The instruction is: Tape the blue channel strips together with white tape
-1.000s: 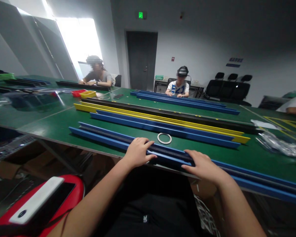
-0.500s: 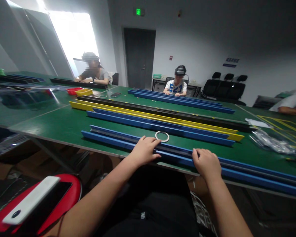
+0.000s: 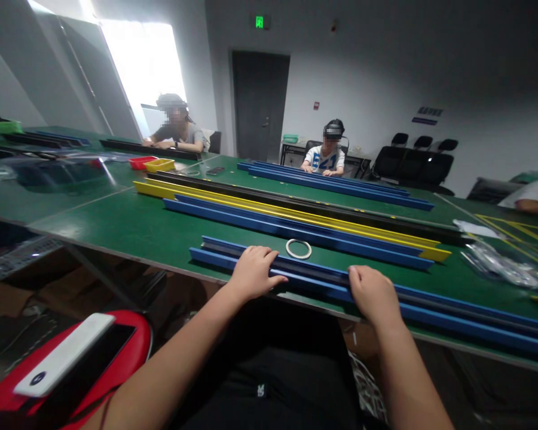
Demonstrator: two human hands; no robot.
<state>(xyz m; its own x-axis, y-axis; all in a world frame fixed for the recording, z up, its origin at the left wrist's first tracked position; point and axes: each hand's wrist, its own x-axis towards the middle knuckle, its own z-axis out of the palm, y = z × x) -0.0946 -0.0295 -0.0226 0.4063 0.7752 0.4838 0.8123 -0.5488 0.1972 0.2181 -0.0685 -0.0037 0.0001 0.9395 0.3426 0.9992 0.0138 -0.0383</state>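
Gripping the near blue rail (image 3: pixel 316 281), your left grip (image 3: pixel 256 272) spans its channel at the center of the frame, thumb on the near wall; your right grip (image 3: pixel 375 297) is closed around the same rail, right of center. That rail lies along the front edge and runs out of the frame at right.

Just behind it, in the gap before the next row, you have a white ring (image 3: pixel 298 257) lying flat. Beyond the ring, a second blue rail (image 3: pixel 251 223), a yellow rail (image 3: pixel 296 215) and black rails (image 3: pixel 291 200) block the middle of the frame, nearly parallel. A red tray (image 3: pixel 140 166) and a yellow tray (image 3: pixel 161 169) sit at upper left; clear plastic bags (image 3: pixel 502 266) crowd the right.

Under all this is your green counter (image 3: pixel 94 224). At lower left, a red stool (image 3: pixel 137 334) carries a white device (image 3: pixel 67 353). Farther blue rails (image 3: pixel 336 187) lie before a seated person in a white shirt (image 3: pixel 325 157); another person in grey (image 3: pixel 192 138) works upper left. Behind them are a dark door (image 3: pixel 262 104), a bright window (image 3: pixel 143 60) and black chairs (image 3: pixel 412 164).
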